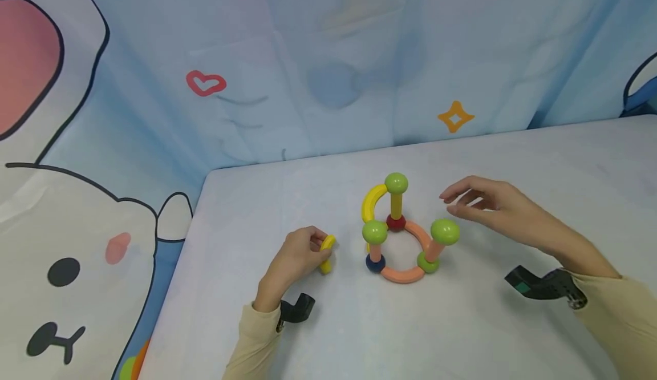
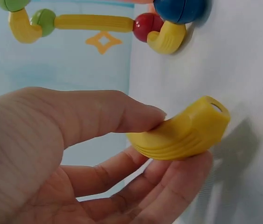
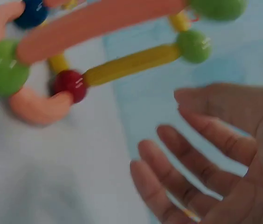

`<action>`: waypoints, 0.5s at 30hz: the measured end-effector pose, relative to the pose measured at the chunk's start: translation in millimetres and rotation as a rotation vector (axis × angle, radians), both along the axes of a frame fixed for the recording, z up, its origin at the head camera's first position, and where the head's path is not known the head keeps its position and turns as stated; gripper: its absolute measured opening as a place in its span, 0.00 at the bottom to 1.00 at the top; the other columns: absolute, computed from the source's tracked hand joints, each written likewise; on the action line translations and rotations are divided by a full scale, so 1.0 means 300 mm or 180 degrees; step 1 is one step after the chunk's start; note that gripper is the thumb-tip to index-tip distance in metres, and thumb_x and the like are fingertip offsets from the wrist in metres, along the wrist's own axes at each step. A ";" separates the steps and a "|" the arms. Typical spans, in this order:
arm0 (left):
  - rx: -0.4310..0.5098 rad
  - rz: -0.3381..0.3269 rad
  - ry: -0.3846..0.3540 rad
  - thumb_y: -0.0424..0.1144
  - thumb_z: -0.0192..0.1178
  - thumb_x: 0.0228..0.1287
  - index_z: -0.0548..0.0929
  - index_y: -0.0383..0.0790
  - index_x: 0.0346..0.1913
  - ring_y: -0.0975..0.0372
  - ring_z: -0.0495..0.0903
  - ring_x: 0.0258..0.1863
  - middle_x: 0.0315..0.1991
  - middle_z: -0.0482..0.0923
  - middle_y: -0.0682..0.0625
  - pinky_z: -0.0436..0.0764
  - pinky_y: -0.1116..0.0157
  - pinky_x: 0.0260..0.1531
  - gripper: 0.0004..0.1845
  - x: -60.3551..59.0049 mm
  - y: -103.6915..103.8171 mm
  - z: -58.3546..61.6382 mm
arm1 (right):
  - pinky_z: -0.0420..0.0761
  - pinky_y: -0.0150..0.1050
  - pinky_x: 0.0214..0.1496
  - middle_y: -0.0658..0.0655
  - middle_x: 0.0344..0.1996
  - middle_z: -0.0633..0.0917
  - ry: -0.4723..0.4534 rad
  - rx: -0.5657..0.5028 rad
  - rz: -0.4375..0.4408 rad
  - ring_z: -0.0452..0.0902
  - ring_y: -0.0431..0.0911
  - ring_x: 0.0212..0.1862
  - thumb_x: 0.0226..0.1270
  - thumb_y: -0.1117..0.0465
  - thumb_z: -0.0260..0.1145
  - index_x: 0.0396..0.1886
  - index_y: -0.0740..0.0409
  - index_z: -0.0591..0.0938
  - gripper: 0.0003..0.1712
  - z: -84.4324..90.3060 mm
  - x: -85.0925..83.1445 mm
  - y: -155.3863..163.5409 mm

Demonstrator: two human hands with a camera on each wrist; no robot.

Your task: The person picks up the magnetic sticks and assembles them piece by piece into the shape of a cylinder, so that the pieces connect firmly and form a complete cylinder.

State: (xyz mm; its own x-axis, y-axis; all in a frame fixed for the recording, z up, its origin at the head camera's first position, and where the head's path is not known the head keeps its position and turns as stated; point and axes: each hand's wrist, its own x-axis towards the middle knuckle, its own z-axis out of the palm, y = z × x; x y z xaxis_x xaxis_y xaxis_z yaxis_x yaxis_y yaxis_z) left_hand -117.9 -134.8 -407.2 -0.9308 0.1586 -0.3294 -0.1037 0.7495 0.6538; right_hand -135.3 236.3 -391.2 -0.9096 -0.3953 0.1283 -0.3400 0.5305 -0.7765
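Two bare hands beside a toy frame of sticks and balls on a pale, matte table [image 1: 513,334]

The left hand [image 1: 295,257] pinches a curved yellow piece [image 1: 327,253], ribbed and hollow-ended, between thumb and fingers, left of the frame [image 1: 402,231]. The right hand [image 1: 487,203] hovers just right of it, toward the far edge, fingers spread and holding nothing. Glossy round balls join smooth rods and arcs; the right-wrist view is blurred

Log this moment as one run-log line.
left hand: pinches yellow curved piece | right hand: open, empty, beside toy structure | structure: standing on table, untouched
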 end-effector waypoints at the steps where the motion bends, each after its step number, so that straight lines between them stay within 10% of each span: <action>1: 0.0043 0.0010 0.0002 0.32 0.70 0.67 0.84 0.33 0.49 0.57 0.82 0.44 0.43 0.83 0.47 0.83 0.61 0.43 0.11 0.003 0.000 -0.001 | 0.79 0.26 0.49 0.58 0.56 0.85 -0.0139 -0.0058 0.0117 0.81 0.37 0.48 0.73 0.68 0.69 0.58 0.58 0.83 0.16 -0.021 -0.019 -0.003; 7: 0.0293 -0.0016 0.0041 0.33 0.70 0.67 0.83 0.33 0.53 0.57 0.83 0.44 0.45 0.82 0.47 0.84 0.60 0.45 0.14 0.019 0.005 -0.014 | 0.84 0.35 0.54 0.62 0.61 0.82 -0.0665 -0.0287 0.0695 0.82 0.54 0.55 0.70 0.70 0.69 0.64 0.63 0.79 0.23 -0.128 -0.120 -0.058; 15: 0.0434 -0.0079 -0.0035 0.36 0.71 0.67 0.83 0.35 0.54 0.61 0.81 0.41 0.42 0.81 0.50 0.83 0.64 0.41 0.16 0.038 0.021 -0.038 | 0.82 0.36 0.56 0.58 0.56 0.85 -0.0947 -0.0227 0.1024 0.80 0.52 0.56 0.68 0.61 0.75 0.63 0.60 0.81 0.25 -0.162 -0.194 -0.154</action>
